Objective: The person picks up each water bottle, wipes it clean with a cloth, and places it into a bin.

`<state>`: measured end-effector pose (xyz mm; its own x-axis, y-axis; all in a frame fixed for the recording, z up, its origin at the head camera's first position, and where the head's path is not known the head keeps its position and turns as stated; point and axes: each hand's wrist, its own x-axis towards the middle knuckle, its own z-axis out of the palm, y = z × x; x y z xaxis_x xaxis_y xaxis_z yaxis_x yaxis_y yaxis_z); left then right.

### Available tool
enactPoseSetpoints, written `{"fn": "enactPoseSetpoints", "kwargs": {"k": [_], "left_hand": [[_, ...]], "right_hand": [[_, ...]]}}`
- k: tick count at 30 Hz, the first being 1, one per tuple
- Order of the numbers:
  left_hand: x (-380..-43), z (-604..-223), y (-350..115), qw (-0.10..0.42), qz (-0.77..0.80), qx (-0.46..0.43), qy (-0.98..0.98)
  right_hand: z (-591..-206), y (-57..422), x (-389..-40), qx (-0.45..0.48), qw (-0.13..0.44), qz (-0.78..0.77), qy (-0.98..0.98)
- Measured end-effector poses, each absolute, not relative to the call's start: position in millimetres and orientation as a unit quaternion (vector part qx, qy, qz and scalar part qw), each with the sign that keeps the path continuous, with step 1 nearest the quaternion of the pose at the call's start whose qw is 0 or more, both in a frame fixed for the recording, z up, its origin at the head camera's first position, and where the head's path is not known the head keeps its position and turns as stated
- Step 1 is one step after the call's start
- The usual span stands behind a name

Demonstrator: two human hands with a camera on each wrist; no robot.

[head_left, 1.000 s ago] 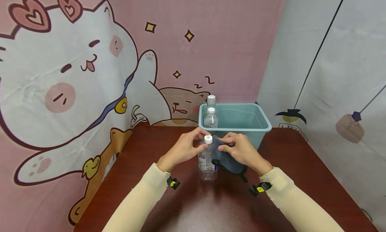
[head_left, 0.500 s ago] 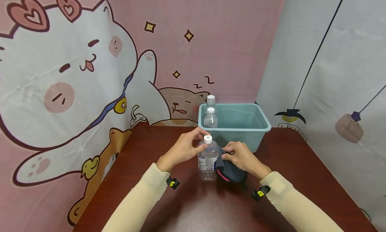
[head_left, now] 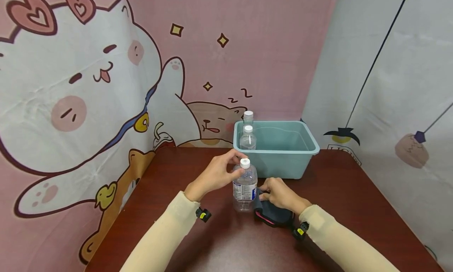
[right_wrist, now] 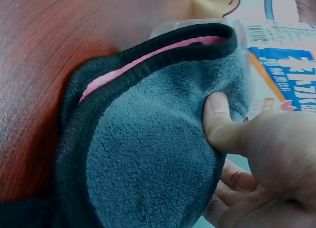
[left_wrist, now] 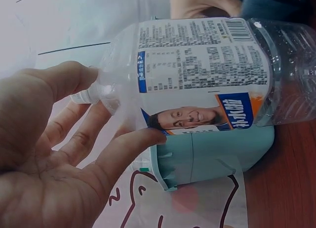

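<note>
A clear plastic bottle point(head_left: 244, 187) with a white cap and a printed label stands upright on the table. My left hand point(head_left: 217, 171) holds it round the neck, fingers behind the cap and thumb in front. My right hand point(head_left: 281, 193), low beside the bottle, pinches a dark grey plush eye mask point(right_wrist: 158, 134). Black edging and a pink strip show along its folded edge. One end of the mask point(head_left: 274, 213) overlaps the bottle's right side near the label; the rest hangs close over the tabletop. The right thumb point(right_wrist: 217, 122) presses on the plush face, with the other fingers behind it.
Behind the bottle stands a light blue plastic bin point(head_left: 283, 162). Two more capped bottles, one in front point(head_left: 248, 138) and one behind point(head_left: 248, 116), stand at its left end. The reddish-brown table point(head_left: 354, 201) meets cartoon-printed curtains at the back and sides.
My right hand has moved down along the bottle's right side with the eye mask, from near the cap to label height. The left hand and the bottle have stayed in place.
</note>
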<state>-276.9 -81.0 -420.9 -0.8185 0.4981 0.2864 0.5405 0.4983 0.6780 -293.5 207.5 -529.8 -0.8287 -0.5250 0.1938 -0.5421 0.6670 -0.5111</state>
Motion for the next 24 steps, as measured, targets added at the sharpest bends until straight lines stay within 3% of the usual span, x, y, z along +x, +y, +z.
{"fn": "enactPoseSetpoints", "kwargs": {"k": [9,24], "left_hand": [[-278.5,-421.4,-81.0,0.025,-0.404,-0.301,-0.863],[-279.6,-421.2,-81.4,0.022,-0.403,-0.304,-0.863]], "right_hand": [[-535.0,202.6,-296.5,0.351,0.008,0.291,-0.890],[-526.6,211.6,-292.4,0.271,0.013,0.344,-0.899]]}}
